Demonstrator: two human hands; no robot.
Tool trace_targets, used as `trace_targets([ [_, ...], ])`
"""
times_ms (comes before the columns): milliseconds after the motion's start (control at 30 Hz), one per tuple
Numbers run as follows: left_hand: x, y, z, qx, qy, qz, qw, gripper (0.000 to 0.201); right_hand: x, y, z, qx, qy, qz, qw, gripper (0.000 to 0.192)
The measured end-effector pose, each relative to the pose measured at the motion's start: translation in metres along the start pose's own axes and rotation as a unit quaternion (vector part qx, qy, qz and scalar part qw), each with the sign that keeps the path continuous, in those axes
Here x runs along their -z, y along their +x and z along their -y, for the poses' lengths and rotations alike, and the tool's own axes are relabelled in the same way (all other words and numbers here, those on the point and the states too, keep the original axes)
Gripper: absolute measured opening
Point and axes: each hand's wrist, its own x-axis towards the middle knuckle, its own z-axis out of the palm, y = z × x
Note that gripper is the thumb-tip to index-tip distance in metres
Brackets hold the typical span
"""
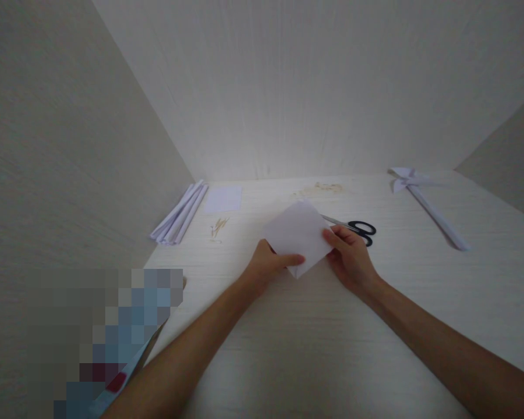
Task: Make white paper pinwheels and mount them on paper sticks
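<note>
Between my two hands is a white sheet of paper, turned so that one corner points toward me. My left hand grips its lower left edge, thumb lying on top near the bottom corner and the other fingers hidden underneath. At the right corner my right hand pinches the sheet, thumb on top and fingers below. Just behind my right hand lie scissors with black handles, their blades partly covered by the paper.
Rolled paper tubes lie at the left beside a flat paper square. Small thin sticks lie nearer me, and small pale bits at the back. A paper pinwheel lies at the right. Walls enclose the table's back and sides.
</note>
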Motion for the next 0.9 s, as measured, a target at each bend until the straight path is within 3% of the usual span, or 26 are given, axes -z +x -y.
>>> trace_targets([
  [100,0.003,0.003,0.001,0.0,-0.027,-0.023,0.999,0.023,-0.001,-0.001,0.0,-0.03,0.002,-0.011,0.999,0.017],
  [300,-0.002,0.007,-0.001,-0.074,-0.164,-0.111,0.977,0.024,-0.011,-0.011,-0.005,-0.082,0.022,0.022,0.996,0.015],
  [500,-0.021,0.001,0.005,-0.019,-0.288,-0.099,0.952,0.015,-0.014,-0.017,-0.014,-0.059,-0.013,0.048,0.997,0.01],
  [633,-0.029,-0.004,0.007,-0.008,-0.254,-0.08,0.964,0.011,-0.011,-0.018,-0.015,-0.037,-0.082,0.056,0.994,0.009],
  [733,-0.03,-0.006,0.007,-0.023,-0.198,-0.098,0.975,0.012,-0.012,-0.02,-0.014,-0.031,-0.128,0.067,0.989,0.013],
  [900,-0.025,-0.004,0.01,-0.056,-0.13,-0.135,0.981,0.017,-0.014,-0.02,-0.009,-0.059,-0.078,0.058,0.993,0.016],
])
